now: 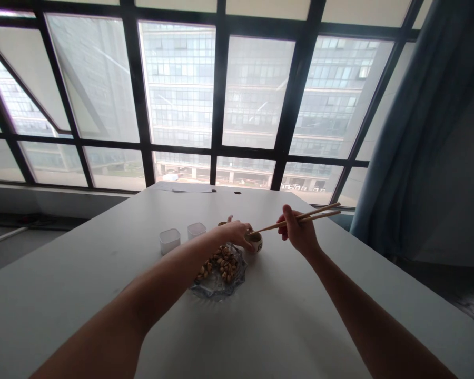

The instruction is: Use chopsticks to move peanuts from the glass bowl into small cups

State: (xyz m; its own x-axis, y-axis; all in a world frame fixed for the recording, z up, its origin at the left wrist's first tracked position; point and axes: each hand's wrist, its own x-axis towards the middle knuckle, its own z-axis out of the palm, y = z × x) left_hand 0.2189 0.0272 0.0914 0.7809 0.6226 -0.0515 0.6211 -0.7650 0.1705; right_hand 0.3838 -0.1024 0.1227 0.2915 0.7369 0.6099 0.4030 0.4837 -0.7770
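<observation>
My left hand (237,233) is closed around the rim of a small round cup (256,243) with a dark mark on its side. The cup leans a little on the white table. My right hand (298,229) grips a pair of wooden chopsticks (319,212), whose tips reach to the cup's mouth. What lies inside the cup is too small to make out. Below my left forearm sits a clear scalloped glass dish (217,290) holding brown nuts in shells (226,262). My forearm covers part of the dish.
Two small white square containers, a nearer one (169,241) and a farther one (196,230), stand left of the dish. Part of another cup (221,223) shows behind my left hand. The white table (284,326) runs toward windows; a blue curtain (403,131) hangs at right.
</observation>
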